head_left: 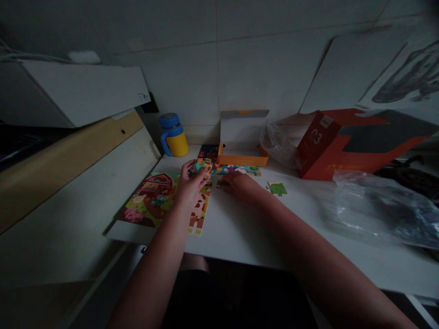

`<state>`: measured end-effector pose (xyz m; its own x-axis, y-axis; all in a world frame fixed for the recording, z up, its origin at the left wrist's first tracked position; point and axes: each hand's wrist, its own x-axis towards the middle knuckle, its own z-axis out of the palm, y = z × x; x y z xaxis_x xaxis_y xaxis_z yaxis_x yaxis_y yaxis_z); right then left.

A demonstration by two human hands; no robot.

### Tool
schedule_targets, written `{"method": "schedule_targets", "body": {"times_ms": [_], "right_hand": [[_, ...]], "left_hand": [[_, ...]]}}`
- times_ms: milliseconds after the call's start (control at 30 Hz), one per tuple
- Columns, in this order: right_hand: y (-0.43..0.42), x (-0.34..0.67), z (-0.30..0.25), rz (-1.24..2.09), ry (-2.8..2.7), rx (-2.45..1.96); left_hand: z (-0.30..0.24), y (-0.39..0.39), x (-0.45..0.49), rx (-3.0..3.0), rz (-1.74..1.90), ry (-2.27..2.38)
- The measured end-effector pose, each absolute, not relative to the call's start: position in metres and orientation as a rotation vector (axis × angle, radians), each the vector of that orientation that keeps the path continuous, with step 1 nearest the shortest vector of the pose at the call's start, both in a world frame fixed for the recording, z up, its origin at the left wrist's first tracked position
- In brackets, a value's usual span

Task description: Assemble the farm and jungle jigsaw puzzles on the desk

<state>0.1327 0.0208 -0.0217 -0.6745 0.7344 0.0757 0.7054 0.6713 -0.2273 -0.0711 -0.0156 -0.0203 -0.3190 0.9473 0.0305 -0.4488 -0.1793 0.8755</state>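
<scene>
"Where's our puzzle piece (204,166)?"

"Clamped in our left hand's fingers (188,168), beside the farm puzzle (151,201). Our right hand (238,185) has its fingers together; holding anything? We can't tell."

"Risk?"

"A slack pinch could drop it, knocking neighbouring pieces askew."

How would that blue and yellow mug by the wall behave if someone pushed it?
The blue and yellow mug stands fairly tall on a modest base, so a push near its blue lid might tip it. Its thick-looking body suggests it's rigid and perhaps fairly heavy, though I can't tell whether it's full. The blue handle would probably give a secure grip.
</scene>
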Motion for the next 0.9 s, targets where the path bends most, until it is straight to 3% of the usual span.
{"method": "schedule_targets", "body": {"times_ms": [267, 433, 667, 900], "right_hand": [[0.01, 0.17, 0.031, 0.224, -2.389, -1.18], [-0.05, 0.239, 0.066, 0.107, -2.176, -1.215], [-0.134, 0.307, 0.001, 0.273, -2.344, -1.293], [-0.158, 0.318, -0.044, 0.18, -2.166, -1.411]], "left_hand": [[-0.018, -0.02, -0.066, 0.796, 1.674, 0.99], [-0.017, -0.018, -0.063, 0.831, 1.616, 1.041], [-0.023, -0.015, -0.058, 0.854, 1.542, 1.062], [-0.022, -0.019, -0.056, 0.851, 1.539, 1.075]]}}
